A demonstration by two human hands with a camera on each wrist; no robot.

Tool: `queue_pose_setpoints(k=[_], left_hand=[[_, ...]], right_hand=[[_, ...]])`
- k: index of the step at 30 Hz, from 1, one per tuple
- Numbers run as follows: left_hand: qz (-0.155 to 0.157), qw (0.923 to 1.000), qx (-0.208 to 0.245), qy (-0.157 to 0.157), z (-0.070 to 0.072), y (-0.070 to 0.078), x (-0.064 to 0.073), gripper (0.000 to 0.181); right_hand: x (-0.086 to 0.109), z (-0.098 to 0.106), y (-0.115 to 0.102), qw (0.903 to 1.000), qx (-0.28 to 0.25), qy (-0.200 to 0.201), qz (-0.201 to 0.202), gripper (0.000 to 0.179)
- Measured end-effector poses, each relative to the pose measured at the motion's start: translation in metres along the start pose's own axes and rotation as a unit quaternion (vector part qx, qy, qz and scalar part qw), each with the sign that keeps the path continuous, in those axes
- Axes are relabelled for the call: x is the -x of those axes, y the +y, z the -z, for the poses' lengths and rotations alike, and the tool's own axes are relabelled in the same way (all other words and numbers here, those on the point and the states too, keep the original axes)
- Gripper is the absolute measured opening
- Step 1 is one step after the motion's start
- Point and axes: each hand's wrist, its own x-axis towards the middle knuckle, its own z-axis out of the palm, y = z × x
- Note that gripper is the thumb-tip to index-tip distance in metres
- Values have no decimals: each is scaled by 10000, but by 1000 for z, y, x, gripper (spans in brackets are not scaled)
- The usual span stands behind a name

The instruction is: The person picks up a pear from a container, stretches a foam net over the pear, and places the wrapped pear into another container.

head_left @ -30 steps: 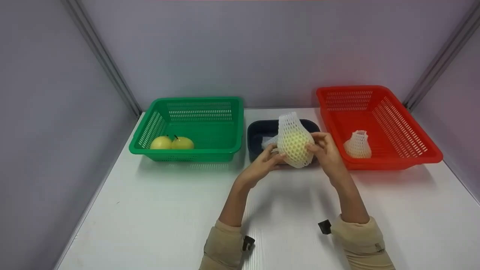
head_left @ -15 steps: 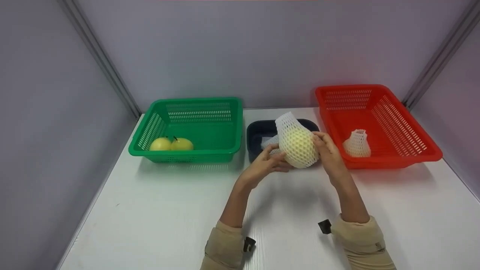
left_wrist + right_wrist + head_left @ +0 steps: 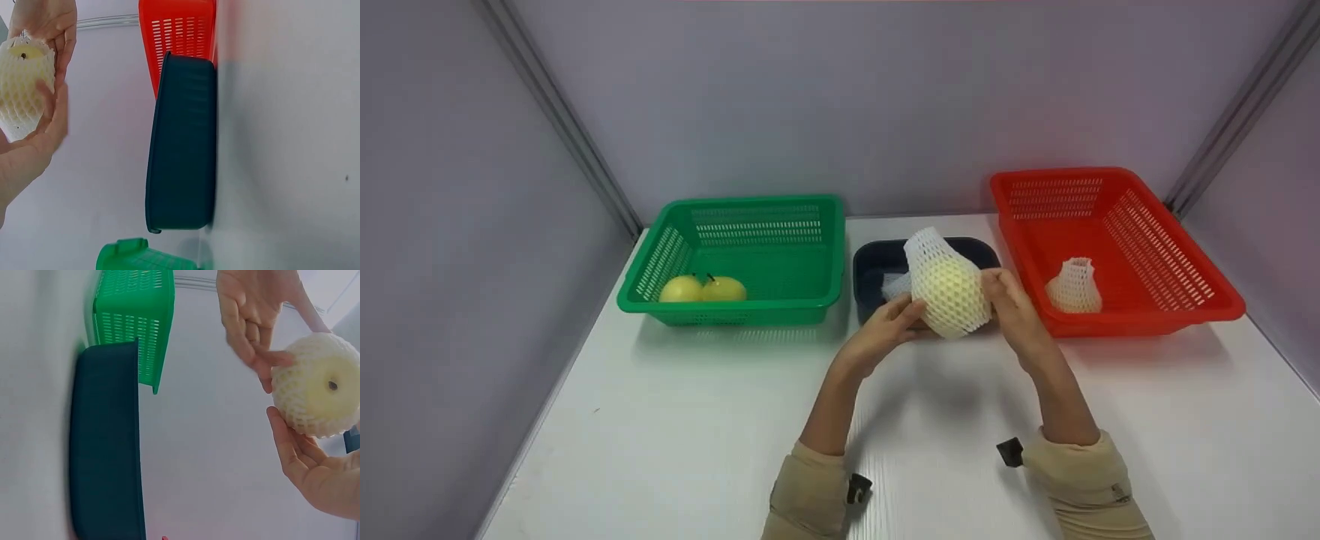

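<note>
Over the front of a dark blue bin [image 3: 877, 259], a round yellow pear [image 3: 956, 292] in a white foam net [image 3: 926, 247] is held up between both hands. The net's narrow neck points up and leans left. My left hand [image 3: 881, 334] holds the pear from the left, thumb on its front. At the other side my right hand [image 3: 1020, 315] grips it with fingers and thumb. The right wrist view shows the pear's dark-centred end [image 3: 333, 385] bare through the net's opening. Another white foam net [image 3: 896, 285] lies in the bin, partly hidden by the held fruit.
Left of the bin stands a green basket [image 3: 735, 306] with two yellow pears [image 3: 724, 289] in its near left corner. To the right, a red basket [image 3: 1147, 324] holds a foam net [image 3: 1075, 289] standing upright. Grey walls [image 3: 840, 105] close off the white table's back and sides.
The pear has turned in the hands, its net's neck tipping from nearly upright to the left. The right thumb has shifted from the pear's front to its right side. Baskets and bin stay put.
</note>
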Motion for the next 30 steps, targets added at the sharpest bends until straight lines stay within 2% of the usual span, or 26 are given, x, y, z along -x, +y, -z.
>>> queue_pose_setpoints(k=[3, 6, 10, 13, 15, 22, 30], left_hand=[[142, 9998, 132, 25, -1, 0, 0, 66], [86, 9966, 800, -156, -2, -2, -1, 74], [-105, 9805, 1932, -336, -5, -4, -2, 92], [-194, 9706, 2368, -375, -6, -5, -3, 99], [-198, 9702, 2383, -380, -7, -5, -4, 100], [-71, 9771, 2112, -254, -5, -3, -3, 101], [-142, 9735, 2253, -358, -3, -3, 0, 92]], right_hand=[[0, -2, 0, 10000, 62, 19, -31, 26], [0, -3, 0, 9997, 187, -10, -139, 31], [1, -2, 1, 9994, 196, -199, -205, 43], [2, 0, 0, 9990, 207, -302, -237, 50], [3, 0, 0, 9988, 240, -319, -279, 53], [2, 0, -1, 9977, 388, -435, -331, 56], [2, 0, 0, 9961, 303, -695, -462, 57]])
